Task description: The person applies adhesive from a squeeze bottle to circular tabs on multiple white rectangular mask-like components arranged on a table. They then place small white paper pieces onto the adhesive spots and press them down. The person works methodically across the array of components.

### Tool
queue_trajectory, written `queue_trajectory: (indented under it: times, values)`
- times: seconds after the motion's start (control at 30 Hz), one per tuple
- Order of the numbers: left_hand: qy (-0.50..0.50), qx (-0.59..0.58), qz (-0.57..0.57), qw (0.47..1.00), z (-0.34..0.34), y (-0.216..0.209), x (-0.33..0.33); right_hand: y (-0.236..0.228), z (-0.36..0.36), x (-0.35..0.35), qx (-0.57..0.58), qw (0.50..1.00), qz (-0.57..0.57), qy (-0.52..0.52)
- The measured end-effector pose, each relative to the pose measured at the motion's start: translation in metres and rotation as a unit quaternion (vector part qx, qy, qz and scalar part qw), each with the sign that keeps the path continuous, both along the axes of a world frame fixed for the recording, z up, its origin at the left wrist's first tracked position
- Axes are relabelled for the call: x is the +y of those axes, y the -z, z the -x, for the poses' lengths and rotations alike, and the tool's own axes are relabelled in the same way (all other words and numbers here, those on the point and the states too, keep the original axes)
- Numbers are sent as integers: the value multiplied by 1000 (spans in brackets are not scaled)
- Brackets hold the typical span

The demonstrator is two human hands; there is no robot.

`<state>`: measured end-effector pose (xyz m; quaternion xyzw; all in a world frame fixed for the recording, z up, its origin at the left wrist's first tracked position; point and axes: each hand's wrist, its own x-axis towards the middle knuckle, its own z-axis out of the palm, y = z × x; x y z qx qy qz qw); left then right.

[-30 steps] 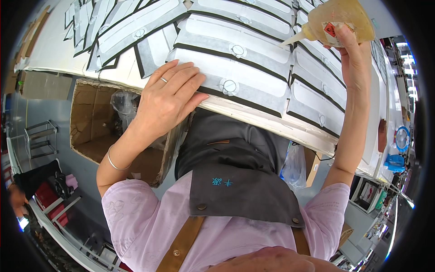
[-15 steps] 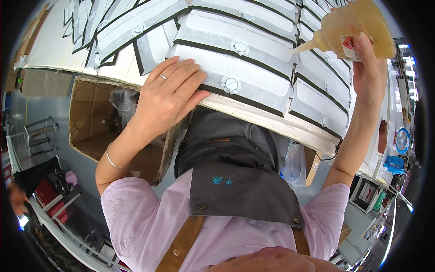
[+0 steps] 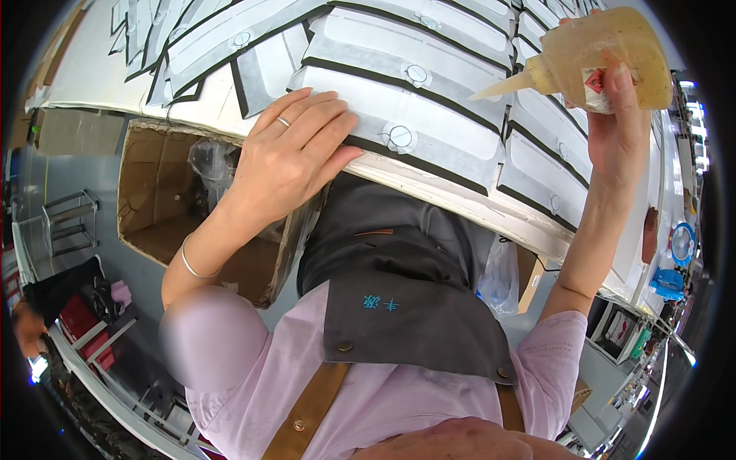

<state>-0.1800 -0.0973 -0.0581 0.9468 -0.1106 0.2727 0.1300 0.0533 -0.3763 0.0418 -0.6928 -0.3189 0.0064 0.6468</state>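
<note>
My right hand (image 3: 619, 134) grips a translucent squeeze bottle (image 3: 586, 50) of yellowish liquid, tipped on its side. Its thin pointed nozzle reaches left over the right part of a white, black-edged panel (image 3: 441, 138); whether the tip touches cannot be made out. My left hand (image 3: 299, 149) lies palm down on the left end of the nearest panel, fingers stretched out and nothing held. Several similar panels overlap in rows on the table, each with a small circle mark near its middle.
Loose panels (image 3: 238, 42) lie askew at the far left of the white table (image 3: 84, 84). Below its front edge stands an open cardboard box (image 3: 157, 192) with clear plastic inside. A plastic bag (image 3: 500, 280) hangs under the table at right. A small blue fan (image 3: 681, 244) is farther right.
My right hand has tilted the bottle slightly, and its nozzle tip has moved left and nearer to me over the panels. My left hand stays on the near panel. The view has shifted slightly.
</note>
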Motion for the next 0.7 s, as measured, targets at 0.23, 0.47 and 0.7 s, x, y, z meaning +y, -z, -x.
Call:
queue_trajectory:
  times: [0.23,0.47,0.7]
  values:
    - [3,-5,3,1000,0,1,1,3,-2,-4,19,998,7,-53]
    - [-12,0,-17,1000,3,-2,-2,21,27,25,67,994,-45,-75]
    - [49,-4,-11,999,4,0,-9,40,47,39,31,994,10,-107]
